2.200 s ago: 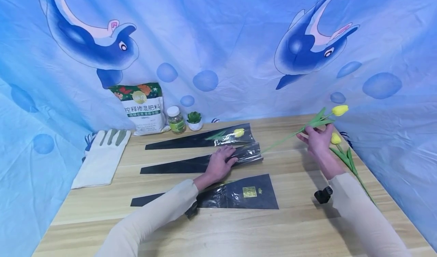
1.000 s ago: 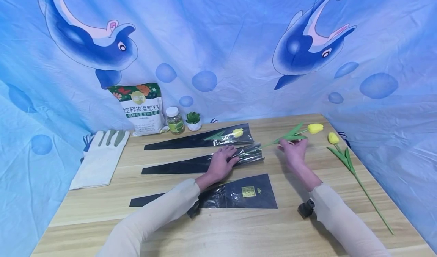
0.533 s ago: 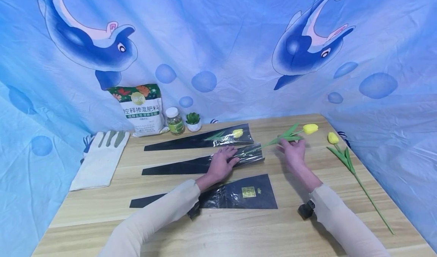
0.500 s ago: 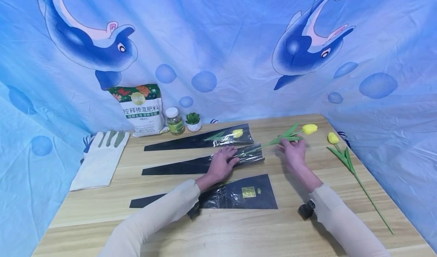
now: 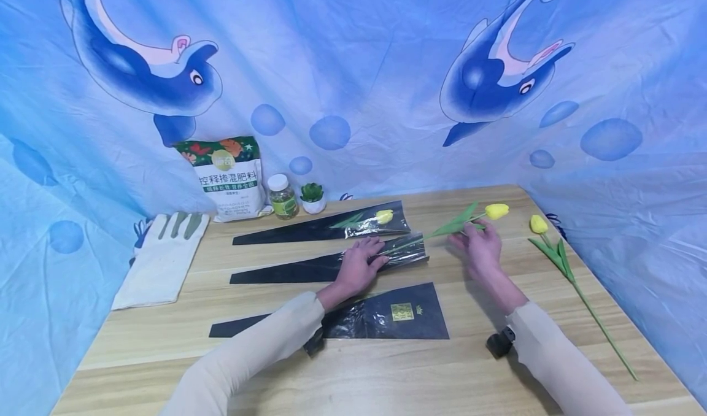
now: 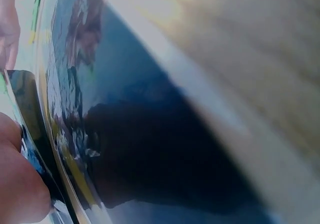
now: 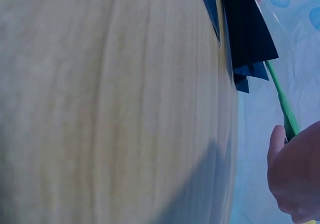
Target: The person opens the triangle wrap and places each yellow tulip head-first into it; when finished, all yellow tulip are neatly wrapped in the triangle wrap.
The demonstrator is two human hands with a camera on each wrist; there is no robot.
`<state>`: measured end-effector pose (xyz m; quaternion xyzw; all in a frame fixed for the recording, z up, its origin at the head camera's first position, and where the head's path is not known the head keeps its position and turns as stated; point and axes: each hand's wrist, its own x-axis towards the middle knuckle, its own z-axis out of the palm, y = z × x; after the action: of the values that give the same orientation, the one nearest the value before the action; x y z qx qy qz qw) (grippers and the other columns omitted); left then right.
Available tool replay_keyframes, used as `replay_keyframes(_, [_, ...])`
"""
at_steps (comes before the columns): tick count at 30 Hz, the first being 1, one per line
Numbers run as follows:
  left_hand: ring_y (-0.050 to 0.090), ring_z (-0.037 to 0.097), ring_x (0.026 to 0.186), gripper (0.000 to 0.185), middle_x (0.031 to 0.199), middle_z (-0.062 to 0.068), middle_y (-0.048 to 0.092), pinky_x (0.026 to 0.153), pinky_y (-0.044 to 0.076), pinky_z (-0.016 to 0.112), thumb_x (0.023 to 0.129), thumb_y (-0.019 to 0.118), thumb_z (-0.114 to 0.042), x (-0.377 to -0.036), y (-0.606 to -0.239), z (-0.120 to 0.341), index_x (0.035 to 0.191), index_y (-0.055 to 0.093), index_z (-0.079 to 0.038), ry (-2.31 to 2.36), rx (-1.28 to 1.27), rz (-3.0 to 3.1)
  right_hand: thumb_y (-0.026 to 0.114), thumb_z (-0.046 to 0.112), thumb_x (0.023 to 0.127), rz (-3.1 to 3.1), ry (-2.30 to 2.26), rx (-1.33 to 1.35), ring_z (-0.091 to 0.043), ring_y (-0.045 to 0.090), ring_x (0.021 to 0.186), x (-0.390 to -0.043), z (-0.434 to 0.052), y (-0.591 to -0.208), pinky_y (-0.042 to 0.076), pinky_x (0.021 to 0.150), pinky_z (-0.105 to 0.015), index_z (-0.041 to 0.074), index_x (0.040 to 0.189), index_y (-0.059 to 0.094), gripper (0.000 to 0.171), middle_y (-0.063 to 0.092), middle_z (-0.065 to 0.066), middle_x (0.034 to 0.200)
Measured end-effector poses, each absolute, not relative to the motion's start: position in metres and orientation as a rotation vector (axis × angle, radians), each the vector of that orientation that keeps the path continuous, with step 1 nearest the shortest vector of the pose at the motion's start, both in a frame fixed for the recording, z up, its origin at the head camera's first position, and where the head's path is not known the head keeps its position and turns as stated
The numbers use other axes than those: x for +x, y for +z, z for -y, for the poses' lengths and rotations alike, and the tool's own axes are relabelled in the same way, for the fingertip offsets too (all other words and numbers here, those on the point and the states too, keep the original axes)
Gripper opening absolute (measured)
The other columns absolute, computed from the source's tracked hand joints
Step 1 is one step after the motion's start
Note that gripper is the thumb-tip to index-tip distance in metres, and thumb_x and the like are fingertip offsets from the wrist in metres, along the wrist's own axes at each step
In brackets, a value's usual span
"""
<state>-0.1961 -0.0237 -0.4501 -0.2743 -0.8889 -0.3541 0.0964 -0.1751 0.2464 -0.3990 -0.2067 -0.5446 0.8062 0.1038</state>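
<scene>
My left hand lies with extended fingers on the middle black flower sleeve, pressing it near its clear mouth. A yellow tulip has its green stem running into that mouth. Pinched at its leaves, the tulip is held by my right hand, to the right of the sleeve. The right wrist view has the stem between the sleeve's edge and my thumb. Behind is a sleeve with a yellow tulip inside; in front, a flat sleeve with a gold label sits partly under my left forearm.
Another yellow tulip lies along the table's right side. At the back left stand a fertilizer bag, a white-capped jar and a small potted succulent. White gloves lie at the left edge of the wooden table.
My right hand has moved left with the tulip, and its stem has slid deeper into the middle sleeve. Lately the hand shifted slightly right along the leaves. The left hand stays on the sleeve.
</scene>
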Motion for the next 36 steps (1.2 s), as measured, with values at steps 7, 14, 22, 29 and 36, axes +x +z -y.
replay_keyframes(7, [0.051,0.041,0.129,0.04,0.133,0.018,0.061,0.11,0.036,0.056,0.093,0.072,-0.02,-0.195,-0.449,0.024,0.126,0.067,0.002,-1.041,-0.811,2.627,0.048,0.008,0.106,1.575,2.422,-0.615,-0.015,0.071,0.091,-0.169,-0.249,-0.4,0.052,0.094,-0.032,-0.007,0.134,0.047,0.032,0.067,-0.005,0.099])
replay_keyframes(14, [0.05,0.041,0.13,0.04,0.134,0.019,0.06,0.111,0.034,0.056,0.093,0.072,-0.02,-0.194,-0.45,0.024,0.126,0.067,0.002,-1.043,-0.808,2.633,0.05,0.004,0.104,1.597,2.423,-0.642,-0.015,0.073,0.088,-0.165,-0.249,-0.403,0.054,0.09,-0.031,-0.011,0.139,0.045,0.038,0.068,-0.006,0.101])
replay_keyframes(22, [0.051,0.041,0.129,0.04,0.134,0.02,0.06,0.11,0.035,0.058,0.093,0.071,-0.021,-0.194,-0.451,0.023,0.126,0.067,0.002,-1.058,-0.812,2.621,0.053,0.004,0.103,1.572,2.588,-0.576,-0.019,0.073,0.092,-0.157,-0.248,-0.406,0.049,0.097,-0.038,-0.004,0.136,0.047,0.035,0.071,-0.012,0.103])
replay_keyframes(29, [0.051,0.04,0.129,0.039,0.134,0.019,0.06,0.107,0.037,0.061,0.094,0.071,-0.02,-0.195,-0.451,0.022,0.126,0.068,0.001,-1.062,-0.812,2.632,0.058,0.004,0.101,1.523,2.653,-0.566,-0.02,0.072,0.094,-0.154,-0.244,-0.409,0.047,0.101,-0.041,0.0,0.127,0.051,0.028,0.071,-0.012,0.101])
replay_keyframes(36, [0.05,0.04,0.13,0.04,0.135,0.019,0.06,0.109,0.035,0.059,0.094,0.071,-0.02,-0.194,-0.45,0.02,0.127,0.067,0.002,-1.051,-0.808,2.635,0.056,0.006,0.102,1.65,2.607,-0.532,-0.02,0.07,0.1,-0.152,-0.237,-0.412,0.048,0.1,-0.039,0.0,0.127,0.05,0.027,0.071,-0.008,0.1])
